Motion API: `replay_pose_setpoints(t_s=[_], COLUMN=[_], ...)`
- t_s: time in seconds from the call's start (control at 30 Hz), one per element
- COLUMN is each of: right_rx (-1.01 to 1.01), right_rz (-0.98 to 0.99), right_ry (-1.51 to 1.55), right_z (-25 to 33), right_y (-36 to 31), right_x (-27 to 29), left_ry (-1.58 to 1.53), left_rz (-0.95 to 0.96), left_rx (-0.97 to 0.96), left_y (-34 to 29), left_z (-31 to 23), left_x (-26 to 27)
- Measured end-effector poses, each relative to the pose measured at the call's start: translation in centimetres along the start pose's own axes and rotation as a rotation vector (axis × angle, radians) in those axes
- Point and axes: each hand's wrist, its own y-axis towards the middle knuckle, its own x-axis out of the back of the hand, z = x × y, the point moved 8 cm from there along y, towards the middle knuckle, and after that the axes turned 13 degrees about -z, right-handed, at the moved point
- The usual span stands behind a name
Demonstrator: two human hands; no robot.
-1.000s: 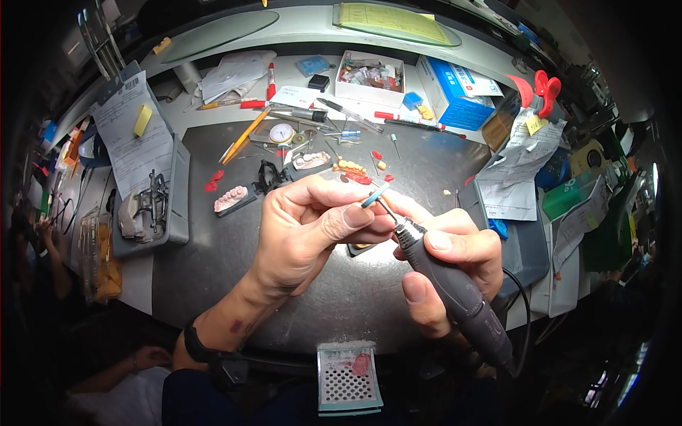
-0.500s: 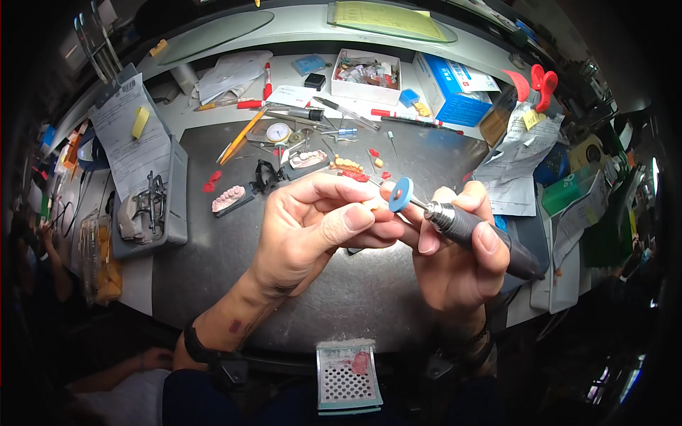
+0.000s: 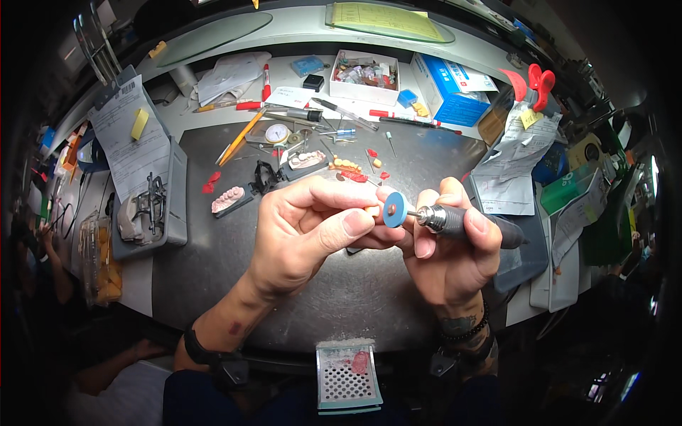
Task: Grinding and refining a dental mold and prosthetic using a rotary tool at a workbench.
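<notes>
My left hand pinches a small tooth-coloured piece, probably a dental crown, between thumb and fingers. In my right hand lies a dark rotary handpiece, gripped like a pen. Its blue grinding disc is right beside the piece; whether they touch I cannot tell. Beyond my hands stand a pink-white dental cast, a black hinged articulator, a second cast and a yellowish row of teeth. Red scraps lie around them.
A grey bin with metal parts stands at the left, a dark tray at the right. Behind are pens, burs, a white box of packets and a blue box. A perforated metal grate juts from the front edge.
The handpiece has swung to lie flatter, and its disc has moved slightly left and down, closer to the held piece. My left hand stays almost still.
</notes>
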Motion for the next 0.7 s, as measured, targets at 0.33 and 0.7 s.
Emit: replay_pose_setpoints(t_s=[0.33,0.7], right_rx=[-0.039,-0.036], right_rz=[-0.056,-0.065], right_ry=[0.035,-0.012], right_z=[-0.3,-0.23], right_y=[-0.01,-0.03], right_x=[0.18,0.25], left_ry=[0.053,-0.002], left_rz=[-0.014,0.025], left_rx=[-0.02,-0.038], left_y=[-0.16,0.01], left_z=[-0.27,-0.23], left_x=[-0.26,-0.03])
